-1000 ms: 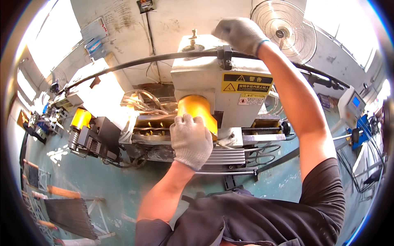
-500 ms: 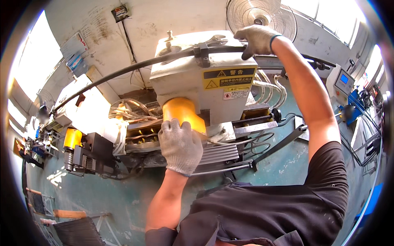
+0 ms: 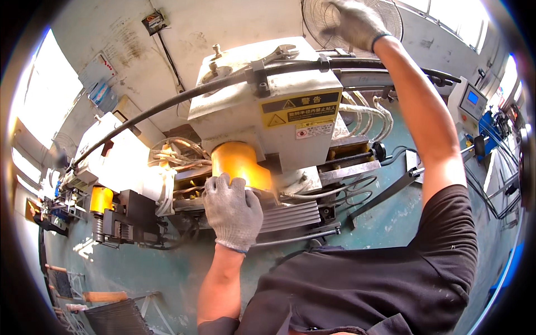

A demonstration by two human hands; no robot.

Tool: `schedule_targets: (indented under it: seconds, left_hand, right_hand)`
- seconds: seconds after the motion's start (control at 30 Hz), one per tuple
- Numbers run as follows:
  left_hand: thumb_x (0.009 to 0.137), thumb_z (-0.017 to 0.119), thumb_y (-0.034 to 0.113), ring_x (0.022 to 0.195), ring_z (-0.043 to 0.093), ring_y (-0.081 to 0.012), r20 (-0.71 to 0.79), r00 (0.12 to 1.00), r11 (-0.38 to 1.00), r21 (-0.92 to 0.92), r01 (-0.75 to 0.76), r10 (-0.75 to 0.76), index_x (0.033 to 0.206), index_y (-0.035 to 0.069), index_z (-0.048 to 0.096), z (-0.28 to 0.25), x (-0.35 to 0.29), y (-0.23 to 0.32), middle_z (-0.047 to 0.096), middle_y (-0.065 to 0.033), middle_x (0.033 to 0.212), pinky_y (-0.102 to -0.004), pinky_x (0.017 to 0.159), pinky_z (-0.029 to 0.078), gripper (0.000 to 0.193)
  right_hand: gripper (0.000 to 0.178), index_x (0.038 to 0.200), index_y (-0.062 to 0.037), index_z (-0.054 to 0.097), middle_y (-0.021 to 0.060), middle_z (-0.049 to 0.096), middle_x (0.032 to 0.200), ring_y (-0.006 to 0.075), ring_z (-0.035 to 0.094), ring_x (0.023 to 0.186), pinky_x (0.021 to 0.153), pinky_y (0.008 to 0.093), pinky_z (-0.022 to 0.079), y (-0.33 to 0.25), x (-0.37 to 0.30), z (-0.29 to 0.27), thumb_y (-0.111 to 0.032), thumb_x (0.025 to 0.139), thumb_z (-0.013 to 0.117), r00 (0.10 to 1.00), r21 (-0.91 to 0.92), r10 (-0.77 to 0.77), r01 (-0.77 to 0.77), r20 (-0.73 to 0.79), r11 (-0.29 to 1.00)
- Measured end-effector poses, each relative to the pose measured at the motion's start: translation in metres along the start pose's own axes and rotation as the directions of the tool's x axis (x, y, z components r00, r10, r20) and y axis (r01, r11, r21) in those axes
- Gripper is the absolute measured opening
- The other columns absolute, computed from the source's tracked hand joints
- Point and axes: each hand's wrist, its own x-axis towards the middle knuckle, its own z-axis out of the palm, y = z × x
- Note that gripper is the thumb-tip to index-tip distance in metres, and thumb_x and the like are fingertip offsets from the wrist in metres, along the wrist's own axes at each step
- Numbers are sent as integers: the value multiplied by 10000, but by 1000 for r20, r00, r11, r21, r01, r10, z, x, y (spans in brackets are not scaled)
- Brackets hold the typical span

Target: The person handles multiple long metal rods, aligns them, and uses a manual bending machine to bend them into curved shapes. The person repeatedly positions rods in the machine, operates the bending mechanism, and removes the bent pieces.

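Observation:
My left hand (image 3: pixel 233 213), in a grey knitted glove, is closed at the lower edge of a yellow rounded part (image 3: pixel 237 163) on the front of a pale machine housing (image 3: pixel 223 120). Its fingers curl away from view, so what they grip is hidden. Raised at the upper right, my gloved right hand (image 3: pixel 357 25) is blurred, in front of the fan; thumb and fingers look apart with nothing visible between them. Below it, a long black ribbed hose (image 3: pixel 195 91) crosses the top of the housing, passing through a black clamp block (image 3: pixel 258 78).
A wrench (image 3: pixel 281 52) lies on the housing. The caged fan (image 3: pixel 312 19) stands behind. Pale cables (image 3: pixel 379 120) hang at the housing's right, near a control box with a blue screen (image 3: pixel 473 97). Another yellow cylinder (image 3: pixel 101 199) sits on a dark fixture at left.
My right hand has lifted up and away from the black hose. My left hand stays by the yellow part. The whole view has shifted slightly.

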Motion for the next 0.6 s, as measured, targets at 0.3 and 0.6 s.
schedule_targets:
  seconds: [0.3, 0.6]
  left_hand:
    - [773, 656, 52, 1108, 548, -409, 23, 1000, 1000, 21, 17, -17, 892, 40, 622, -2, 0, -3, 591, -173, 1051, -525, 927, 466, 124]
    - [756, 669, 53, 1154, 542, -426, 92, 993, 997, -30, -78, 80, 896, 10, 654, -4, 7, -3, 612, -209, 1160, -552, 967, 452, 147]
  right_hand:
    - [495, 1331, -116, 638, 192, 692, 1179, 352, 684, 953, 826, 502, 568, -32, -12, -15, -387, 925, 715, 916, 838, 372, -318, 151, 444]
    - [711, 1475, -140, 541, 187, 629, 1369, 359, 574, 1311, 1067, 515, 490, -34, -52, -25, -462, 891, 787, 898, 94, -381, 369, 221, 925]
